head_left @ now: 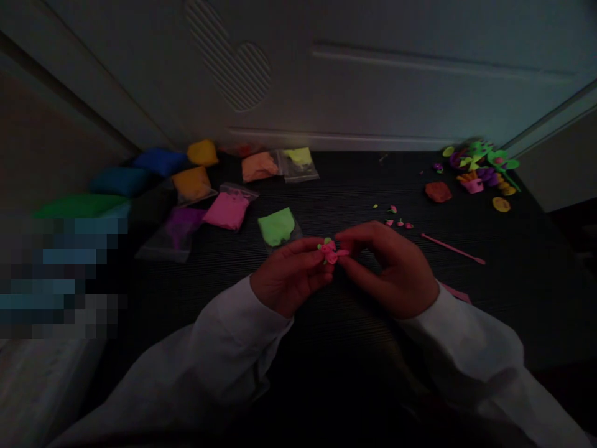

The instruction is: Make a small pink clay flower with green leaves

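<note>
Near the middle of the view, my left hand (291, 274) pinches a small pink clay flower (329, 251) with light green leaf bits at its edges. From the other side, my right hand (394, 267) curves its thumb and forefinger around the pink tip that sticks out to the right. Its fingertips appear to touch the clay; the other fingers are partly hidden. Just beyond that hand lie several tiny pink-and-green clay buds (400, 223). A bag of light green clay (278, 228) is closest to my left hand.
Bags of pink (228, 208), purple (183, 225), orange (259, 167) and yellow clay (298, 157) lie left and behind. On the right are a pink modelling stick (453, 249), a reddish clay lump (438, 191) and a cluster of colourful clay pieces (485, 165). A pale panel (373, 99) rises behind the dark table.
</note>
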`<state>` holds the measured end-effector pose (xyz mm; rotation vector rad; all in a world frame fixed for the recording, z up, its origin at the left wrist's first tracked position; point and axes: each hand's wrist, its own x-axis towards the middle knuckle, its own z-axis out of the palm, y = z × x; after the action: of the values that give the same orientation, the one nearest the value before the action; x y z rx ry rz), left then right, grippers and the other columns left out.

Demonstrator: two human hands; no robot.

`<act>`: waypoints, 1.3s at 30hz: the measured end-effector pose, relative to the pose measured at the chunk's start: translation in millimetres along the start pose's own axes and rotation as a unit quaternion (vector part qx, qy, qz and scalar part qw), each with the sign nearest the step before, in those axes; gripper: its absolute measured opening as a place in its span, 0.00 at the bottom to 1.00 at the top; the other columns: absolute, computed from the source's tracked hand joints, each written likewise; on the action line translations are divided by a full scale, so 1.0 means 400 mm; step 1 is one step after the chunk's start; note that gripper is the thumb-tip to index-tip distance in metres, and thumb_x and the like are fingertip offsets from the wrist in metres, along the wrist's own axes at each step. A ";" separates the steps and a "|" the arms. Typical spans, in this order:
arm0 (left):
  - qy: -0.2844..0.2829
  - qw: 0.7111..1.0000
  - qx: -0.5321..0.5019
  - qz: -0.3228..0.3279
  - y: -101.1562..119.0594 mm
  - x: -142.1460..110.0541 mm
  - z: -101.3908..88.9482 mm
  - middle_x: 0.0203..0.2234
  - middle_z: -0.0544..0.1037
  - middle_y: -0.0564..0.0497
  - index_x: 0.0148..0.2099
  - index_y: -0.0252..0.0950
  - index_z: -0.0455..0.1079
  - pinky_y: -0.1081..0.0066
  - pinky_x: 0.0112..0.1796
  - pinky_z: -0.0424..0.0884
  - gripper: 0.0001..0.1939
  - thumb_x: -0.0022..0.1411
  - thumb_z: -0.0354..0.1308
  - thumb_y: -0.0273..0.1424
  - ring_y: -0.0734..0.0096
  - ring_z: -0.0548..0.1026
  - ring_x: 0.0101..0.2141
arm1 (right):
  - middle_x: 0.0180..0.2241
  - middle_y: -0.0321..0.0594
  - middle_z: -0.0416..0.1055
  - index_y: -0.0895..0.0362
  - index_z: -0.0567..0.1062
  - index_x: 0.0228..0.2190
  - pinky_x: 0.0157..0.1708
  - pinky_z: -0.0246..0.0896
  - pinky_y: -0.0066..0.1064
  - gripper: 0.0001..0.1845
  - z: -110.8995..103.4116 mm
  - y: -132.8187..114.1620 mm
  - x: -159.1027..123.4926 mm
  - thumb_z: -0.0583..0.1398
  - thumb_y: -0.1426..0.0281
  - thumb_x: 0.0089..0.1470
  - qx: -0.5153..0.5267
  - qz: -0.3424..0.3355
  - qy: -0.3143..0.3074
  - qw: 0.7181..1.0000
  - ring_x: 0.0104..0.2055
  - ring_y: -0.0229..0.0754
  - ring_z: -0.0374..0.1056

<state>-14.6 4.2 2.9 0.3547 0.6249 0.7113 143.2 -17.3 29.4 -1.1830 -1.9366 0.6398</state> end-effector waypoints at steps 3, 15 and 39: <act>-0.001 1.000 0.002 0.000 -0.001 -0.001 -0.001 0.27 0.75 0.50 0.31 0.33 0.68 0.81 0.29 0.70 0.07 0.49 0.52 0.19 0.81 0.72 0.25 | 0.30 0.37 0.66 0.57 0.66 0.38 0.33 0.58 0.28 0.14 -0.001 -0.002 -0.001 0.55 0.75 0.45 -0.018 -0.008 0.002 1.000 0.31 0.34 0.62; 0.008 1.000 0.019 -0.003 -0.003 0.003 -0.005 0.26 0.75 0.51 0.31 0.33 0.68 0.81 0.28 0.70 0.07 0.48 0.53 0.19 0.80 0.72 0.25 | 0.32 0.37 0.66 0.57 0.65 0.38 0.35 0.57 0.28 0.16 -0.003 -0.004 -0.002 0.54 0.77 0.44 -0.056 -0.048 -0.004 0.997 0.34 0.35 0.62; 0.000 1.000 0.022 0.018 -0.005 0.002 -0.003 0.27 0.74 0.54 0.32 0.34 0.68 0.80 0.30 0.69 0.09 0.46 0.55 0.19 0.80 0.72 0.28 | 0.33 0.38 0.67 0.56 0.65 0.40 0.38 0.58 0.30 0.15 -0.001 -0.010 -0.008 0.51 0.76 0.48 -0.093 -0.049 -0.005 0.994 0.35 0.36 0.62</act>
<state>-13.7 3.5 0.7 0.4064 0.6368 0.7332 142.5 -22.1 31.3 -1.1883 -2.0841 0.4215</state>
